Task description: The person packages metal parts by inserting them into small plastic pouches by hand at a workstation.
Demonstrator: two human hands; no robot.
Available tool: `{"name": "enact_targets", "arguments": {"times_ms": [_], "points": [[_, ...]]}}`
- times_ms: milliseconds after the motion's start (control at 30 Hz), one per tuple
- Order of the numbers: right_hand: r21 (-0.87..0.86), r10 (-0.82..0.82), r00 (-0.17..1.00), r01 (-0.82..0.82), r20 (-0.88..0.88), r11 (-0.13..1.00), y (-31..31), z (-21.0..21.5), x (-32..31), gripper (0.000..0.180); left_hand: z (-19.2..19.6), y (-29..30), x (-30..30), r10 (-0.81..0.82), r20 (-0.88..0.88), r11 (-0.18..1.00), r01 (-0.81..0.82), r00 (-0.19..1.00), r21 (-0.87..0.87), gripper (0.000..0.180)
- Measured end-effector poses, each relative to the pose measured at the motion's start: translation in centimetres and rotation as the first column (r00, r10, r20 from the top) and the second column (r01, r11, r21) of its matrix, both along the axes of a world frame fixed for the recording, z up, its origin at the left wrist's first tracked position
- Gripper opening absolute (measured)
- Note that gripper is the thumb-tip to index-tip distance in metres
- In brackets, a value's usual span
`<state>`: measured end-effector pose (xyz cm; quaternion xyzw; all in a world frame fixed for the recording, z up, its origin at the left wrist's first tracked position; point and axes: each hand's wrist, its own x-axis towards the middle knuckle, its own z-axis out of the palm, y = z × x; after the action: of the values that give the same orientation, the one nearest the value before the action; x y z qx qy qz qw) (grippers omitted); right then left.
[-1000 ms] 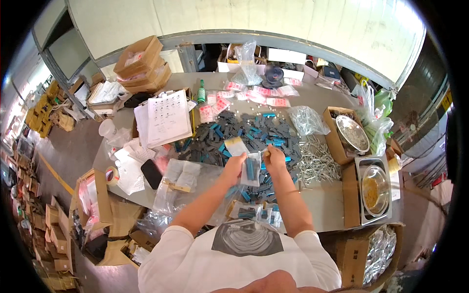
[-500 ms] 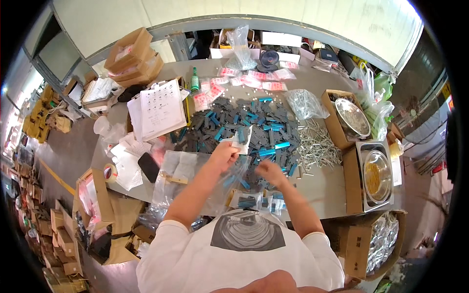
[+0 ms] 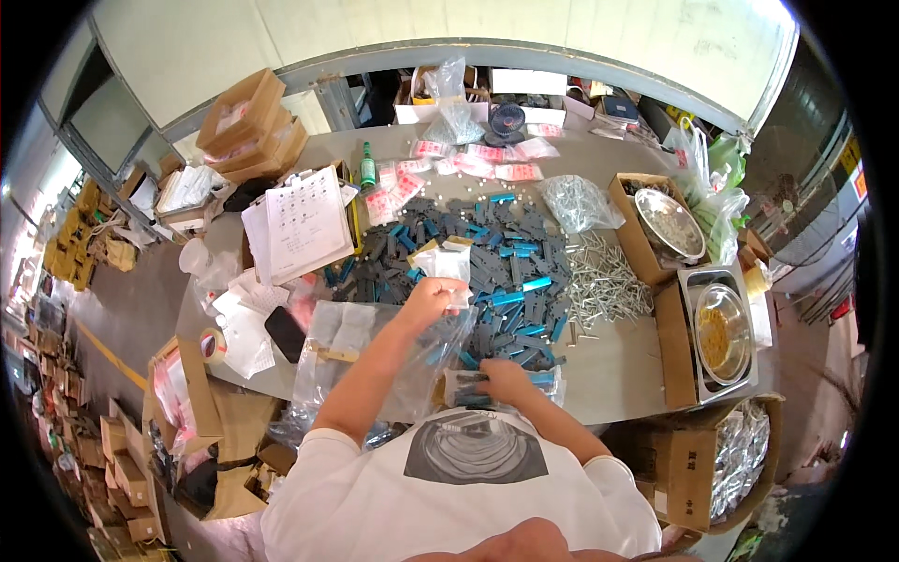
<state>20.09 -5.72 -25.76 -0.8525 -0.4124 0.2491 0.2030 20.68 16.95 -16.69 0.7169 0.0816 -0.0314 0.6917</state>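
Note:
My left hand is closed around a small clear plastic bag, held upright above a pile of dark grey and blue plastic parts. Whatever the bag contains is too indistinct to tell. Lower down, my right hand has its fingers bent in over small clear bags with blue parts at the table's near edge, against my shirt. Its fingertips are partly hidden, so what they pinch cannot be made out. Beneath my left forearm lies a large clear plastic sheet or bag.
Right of the pile are loose metal screws, a bag of screws and boxes holding steel bowls. Left lie papers, a phone and a tape roll. Red-printed packets, a green bottle and a small fan stand behind.
My right hand has moved down from the near side of the pile to the small bags at the table edge. My left hand still holds its bag, now tilted differently.

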Motion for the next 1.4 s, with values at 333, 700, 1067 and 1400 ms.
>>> {"name": "enact_targets", "arguments": {"times_ms": [333,700,1067,1400], "points": [[0.275,-0.041,0.354,0.788,-0.934,0.552,-1.7,5.0,4.8,0.017,-3.6,-1.7,-1.2,0.093,0.002,0.976,-0.092,0.996,0.197,0.039],[0.796,-0.499,0.806,0.060,0.317,0.602,3.0,10.8,5.2,0.023,-2.9,-3.8,-1.6,-0.043,0.174,0.932,-0.023,0.984,0.363,0.032],[0.496,-0.499,0.655,0.756,-0.568,0.427,6.8,6.2,8.3,0.023,-2.4,-4.8,-1.0,-0.163,0.339,0.547,-0.202,0.926,0.812,0.029],[0.020,0.118,0.028,0.998,-0.993,-0.066,7.2,3.1,12.7,0.019,-0.3,-4.3,-0.2,0.170,-0.307,0.843,-0.299,0.937,-0.447,0.035]]}}
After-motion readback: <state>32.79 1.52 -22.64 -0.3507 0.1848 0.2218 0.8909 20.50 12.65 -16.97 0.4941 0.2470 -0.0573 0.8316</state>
